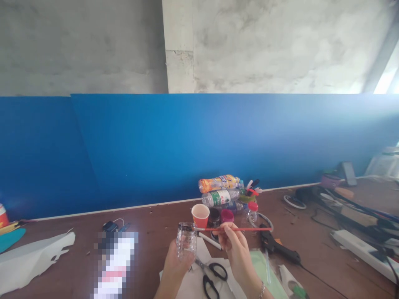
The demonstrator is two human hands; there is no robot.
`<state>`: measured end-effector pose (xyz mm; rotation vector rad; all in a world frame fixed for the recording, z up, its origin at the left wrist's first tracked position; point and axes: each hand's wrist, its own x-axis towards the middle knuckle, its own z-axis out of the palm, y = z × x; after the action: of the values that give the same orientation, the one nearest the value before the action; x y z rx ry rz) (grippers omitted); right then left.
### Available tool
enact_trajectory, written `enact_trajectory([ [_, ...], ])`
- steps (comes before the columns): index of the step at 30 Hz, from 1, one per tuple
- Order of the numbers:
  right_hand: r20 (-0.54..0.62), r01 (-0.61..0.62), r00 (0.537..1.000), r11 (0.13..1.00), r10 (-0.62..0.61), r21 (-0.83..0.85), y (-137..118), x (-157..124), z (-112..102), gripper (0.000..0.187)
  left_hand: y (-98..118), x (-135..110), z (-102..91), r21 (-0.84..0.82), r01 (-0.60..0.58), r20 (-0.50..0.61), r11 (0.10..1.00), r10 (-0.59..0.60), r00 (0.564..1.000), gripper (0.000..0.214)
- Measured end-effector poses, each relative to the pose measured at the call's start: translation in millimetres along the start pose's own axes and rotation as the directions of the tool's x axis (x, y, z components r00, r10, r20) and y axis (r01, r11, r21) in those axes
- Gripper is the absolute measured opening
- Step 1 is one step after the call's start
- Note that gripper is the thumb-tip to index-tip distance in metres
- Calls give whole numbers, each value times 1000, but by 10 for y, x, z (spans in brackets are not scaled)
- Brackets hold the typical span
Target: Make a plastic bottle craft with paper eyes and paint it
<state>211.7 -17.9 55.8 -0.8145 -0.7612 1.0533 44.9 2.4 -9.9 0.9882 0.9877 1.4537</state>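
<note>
Silvery bracelet on right wrist

I see a red-handled brush, a clear, black-rimmed container, an orange-red cup, a blue panel and, towards four o'clock, a white power strip.

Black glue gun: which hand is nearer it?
Right. The right hand is left of the black glue gun; the left hand is farther left, holding the clear bottle.

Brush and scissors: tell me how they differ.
The brush is held in the right hand; the scissors lie on white paper. The brush is a single thin stick with a red handle; the scissors have two looped black handles. Both are longer than they are wide.
</note>
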Motion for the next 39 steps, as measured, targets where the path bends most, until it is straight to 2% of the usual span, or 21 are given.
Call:
enact_trajectory([
  [12, -3, -16, 1000, 1000, 16, 8, -34, -7, 23, 27, 331, -50, 115, 13, 154, 72, 988, -154, 985, 50],
  [18, -6, -23, 1000, 999, 23, 30, -25, 4, 7, 26, 235, -12, 49, -1, 178, 54, 984, -178, 983, 61],
  [25, -9, -26, 1000, 998, 26, 56, -11, 13, -17, 24, 145, -13, -22, -43, 201, 93, 979, -196, 976, 74],
  [31, -19, -30, 999, 998, 31, 52, 9, 35, -43, 25, 140, -22, -33, -199, 233, 156, 952, -204, 967, 73],
  [39, -30, -26, 999, 997, 28, 75, 25, 65, -65, 24, 130, -22, -104, -203, 304, 197, 931, -265, 944, 73],
])
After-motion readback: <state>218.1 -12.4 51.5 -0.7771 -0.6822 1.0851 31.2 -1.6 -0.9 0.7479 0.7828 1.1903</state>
